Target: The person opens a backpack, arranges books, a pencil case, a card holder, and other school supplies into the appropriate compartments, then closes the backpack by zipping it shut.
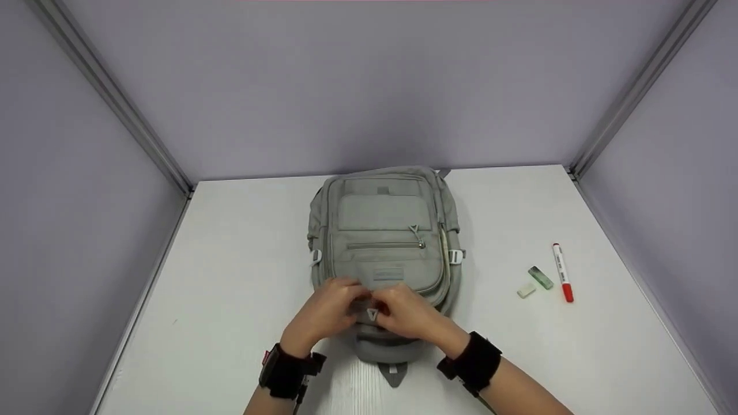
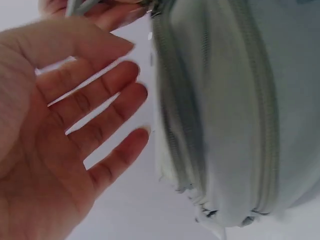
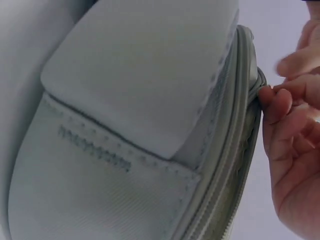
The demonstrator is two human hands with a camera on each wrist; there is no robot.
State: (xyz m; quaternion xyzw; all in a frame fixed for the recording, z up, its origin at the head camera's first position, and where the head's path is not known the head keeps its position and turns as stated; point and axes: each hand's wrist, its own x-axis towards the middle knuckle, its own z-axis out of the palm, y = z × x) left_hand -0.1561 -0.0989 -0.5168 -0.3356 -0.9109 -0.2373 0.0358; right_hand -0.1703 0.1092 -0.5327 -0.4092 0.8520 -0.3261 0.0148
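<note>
Meeting over the near end of a grey backpack point(image 1: 383, 248), the two hands are working at its top edge, where a small triangular zipper pull point(image 1: 372, 314) is showing between them. The left hand point(image 1: 328, 308) is lying on the fabric with its fingers point(image 2: 95, 107) loosely spread and straight, as the left wrist view is making plain; it is probably steadying the bag rather than gripping it. The right hand point(image 1: 406, 317) is curling its fingertips point(image 3: 275, 100) against the zipper seam point(image 3: 235, 150), seemingly pinching at the track, though whether it is holding the pull itself cannot be told from any view. The backpack is lying flat on its back in the middle of the white table point(image 1: 230, 288), front pockets facing up, likely so both hands can reach the zip from above.

The head view alone is showing what is lying further off to the right: a white eraser point(image 1: 526, 290), a green eraser point(image 1: 541, 277) just beside it, and a red marker point(image 1: 563, 272) near them, all well apart from the bag. The right wrist view is adding the padded strap point(image 3: 145, 70) and stitching, hidden from above.
</note>
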